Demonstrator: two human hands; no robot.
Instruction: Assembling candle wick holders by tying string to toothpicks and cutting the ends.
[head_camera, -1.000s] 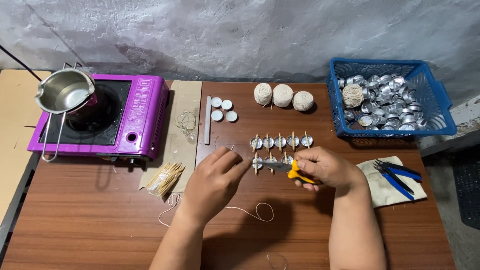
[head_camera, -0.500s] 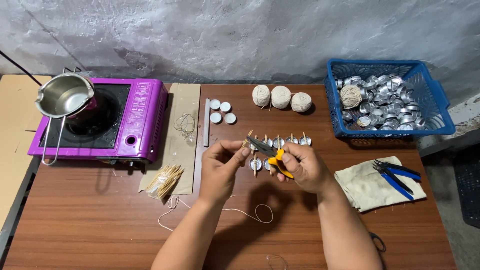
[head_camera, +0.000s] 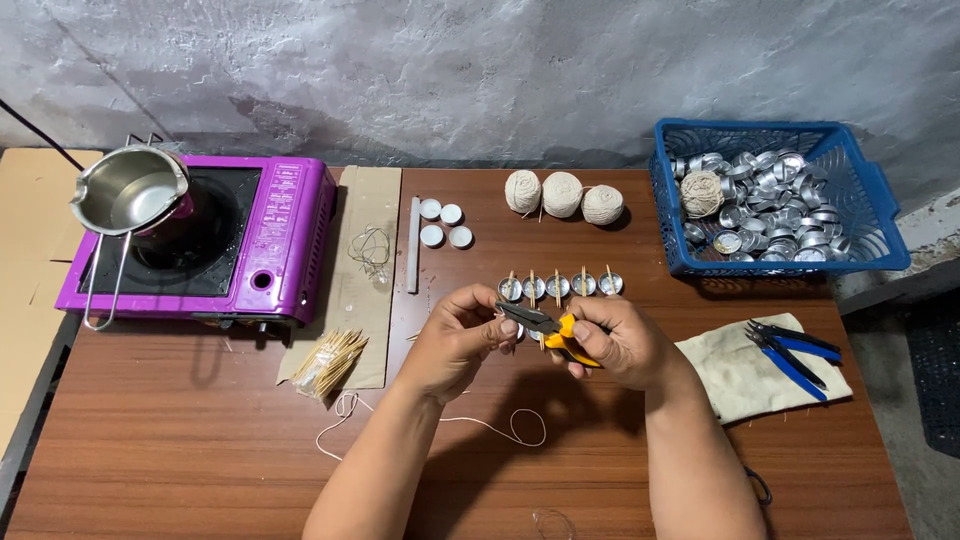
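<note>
My right hand (head_camera: 618, 343) grips yellow-handled snips (head_camera: 550, 328), blades pointing left. My left hand (head_camera: 458, 335) has its fingertips pinched at the blade tips, apparently on the white string (head_camera: 470, 422) that trails down and loops on the table below; the grip itself is too small to be sure of. Just beyond both hands stands a row of small metal cups (head_camera: 558, 286), each with a wooden stick across it.
A purple portable stove (head_camera: 280, 240) with a steel pot (head_camera: 128, 190) stands at left. Toothpicks (head_camera: 330, 360) lie on cardboard. Three twine balls (head_camera: 562, 194) sit at the back, a blue basket (head_camera: 880, 225) of metal cups at right, blue pliers (head_camera: 795, 352) on a cloth.
Both hands have lifted from the table near the string and come together above the row of cups, snips now at the left fingertips.
</note>
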